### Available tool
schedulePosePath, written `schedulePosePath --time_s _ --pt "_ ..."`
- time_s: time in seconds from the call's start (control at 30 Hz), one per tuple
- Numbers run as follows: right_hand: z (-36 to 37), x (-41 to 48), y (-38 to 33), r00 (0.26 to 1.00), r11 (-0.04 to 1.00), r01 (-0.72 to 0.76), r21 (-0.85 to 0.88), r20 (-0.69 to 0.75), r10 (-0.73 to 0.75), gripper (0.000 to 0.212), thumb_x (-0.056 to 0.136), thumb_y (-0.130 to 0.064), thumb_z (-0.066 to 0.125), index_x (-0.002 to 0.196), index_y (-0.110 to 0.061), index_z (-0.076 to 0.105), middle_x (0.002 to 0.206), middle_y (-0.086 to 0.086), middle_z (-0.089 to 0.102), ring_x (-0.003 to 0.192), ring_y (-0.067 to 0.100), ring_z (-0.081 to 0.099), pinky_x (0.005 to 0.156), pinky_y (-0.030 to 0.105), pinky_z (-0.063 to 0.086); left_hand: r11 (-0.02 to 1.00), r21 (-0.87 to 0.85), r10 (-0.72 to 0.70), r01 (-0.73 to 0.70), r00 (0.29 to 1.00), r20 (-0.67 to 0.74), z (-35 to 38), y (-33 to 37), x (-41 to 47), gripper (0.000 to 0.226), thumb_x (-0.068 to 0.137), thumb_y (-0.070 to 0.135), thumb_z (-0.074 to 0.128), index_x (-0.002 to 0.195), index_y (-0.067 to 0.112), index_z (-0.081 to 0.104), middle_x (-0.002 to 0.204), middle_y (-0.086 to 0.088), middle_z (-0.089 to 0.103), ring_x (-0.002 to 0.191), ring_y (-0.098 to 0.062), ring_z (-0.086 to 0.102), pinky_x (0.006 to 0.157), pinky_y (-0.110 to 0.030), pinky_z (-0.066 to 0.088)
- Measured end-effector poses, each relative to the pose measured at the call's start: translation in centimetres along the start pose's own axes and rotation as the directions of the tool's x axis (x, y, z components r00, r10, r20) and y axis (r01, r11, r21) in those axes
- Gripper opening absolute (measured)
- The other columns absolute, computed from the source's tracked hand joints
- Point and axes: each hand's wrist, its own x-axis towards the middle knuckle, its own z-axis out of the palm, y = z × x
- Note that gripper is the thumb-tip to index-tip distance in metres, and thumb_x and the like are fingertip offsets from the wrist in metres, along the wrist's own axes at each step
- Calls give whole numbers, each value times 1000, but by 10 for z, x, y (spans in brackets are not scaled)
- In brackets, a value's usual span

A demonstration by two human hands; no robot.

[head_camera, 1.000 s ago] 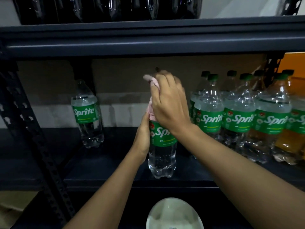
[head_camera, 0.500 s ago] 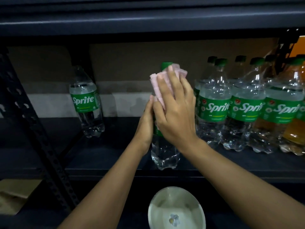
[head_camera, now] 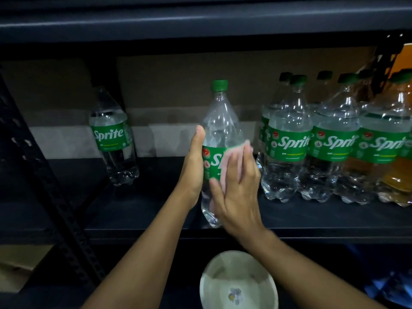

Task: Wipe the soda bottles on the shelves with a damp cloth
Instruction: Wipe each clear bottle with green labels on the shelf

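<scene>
In the head view, your left hand (head_camera: 193,172) holds the clear plastic Sprite bottle with green cap (head_camera: 220,121) from its left side, upright at the front of the dark metal shelf (head_camera: 312,217). Your right hand (head_camera: 236,190), fingers straight, presses the pale pink cloth (head_camera: 229,160) flat on the green label.

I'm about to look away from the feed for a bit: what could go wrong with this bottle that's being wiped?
1. The held bottle stands near the shelf's front edge, with a bowl below. If the left hand slips on damp plastic, the bottle could tip off toward the bowl.
2. The right hand, pressing the cloth on the label, is close to the row of bottles. A wide stroke might knock them.
</scene>
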Motion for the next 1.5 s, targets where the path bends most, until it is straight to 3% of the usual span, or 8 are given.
schedulePosePath --time_s 0.17,0.33,0.53,0.8,1.0,1.2,1.33,1.5 --pt "-25 95 -23 996 997 -53 48 -64 56 57 100 -45 48 153 -24 46 165 10 25 150 39 23 119 58 27 996 45 83 -81 996 -29 -1 2 1 66 112 55 20 121 15 73 109 -5 81 105 -12 76 88 -24 58" --pt "-25 101 -33 987 984 -97 149 -110 114 55 102 -36 42 151 -14 49 159 7 43 141 27 43 113 47 37 996 50 74 -73 997 -12 -8 15 -1 62 112 44 22 106 10 74 82 -1 79 72 -10 73 60 -20 55" --pt "6 29 -39 935 939 -244 242 -198 294 60 105 -32 38 160 -13 25 168 13 25 155 24 25 124 42 27 997 80 5 -6 1000 12 0 16 -14 76 95 78 40 141 23 66 131 -9 74 124 -27 70 113 -51 49" --pt "13 -42 -27 927 877 -365 314 39 372 62 108 -51 24 160 -45 -9 170 -22 -4 157 6 9 125 21 11 997 68 36 -28 994 -107 4 19 -16 76 92 79 50 137 20 67 127 -9 76 120 -28 72 111 -55 51" --pt "-20 66 -33 924 848 -353 396 2 383 52 110 -38 29 162 -29 26 160 -13 32 146 -1 28 118 24 25 999 38 4 -2 998 -58 2 23 -13 64 111 56 24 126 16 72 121 -12 78 114 -24 74 100 -40 56" --pt "-43 126 -39 895 817 -445 366 150 421 42 107 -42 38 146 -33 52 124 -8 63 108 6 57 96 36 48 988 139 -55 61 997 -46 -1 43 -17 66 109 63 22 127 29 75 123 -5 78 117 -21 73 110 -49 52" --pt "-26 96 -42 936 893 -314 324 -50 347 54 103 -39 39 154 -21 45 149 -1 54 133 5 48 110 28 40 980 196 -22 22 1000 -3 6 37 -24 68 92 74 44 133 27 70 120 -2 79 115 -20 74 89 -37 61" --pt "5 24 -36 952 952 -242 188 -145 271 63 108 -33 36 162 -7 17 170 14 17 157 24 20 125 40 23 989 144 -32 32 999 -5 1 28 -21 75 89 82 53 136 26 70 126 -6 76 121 -24 71 114 -51 48"
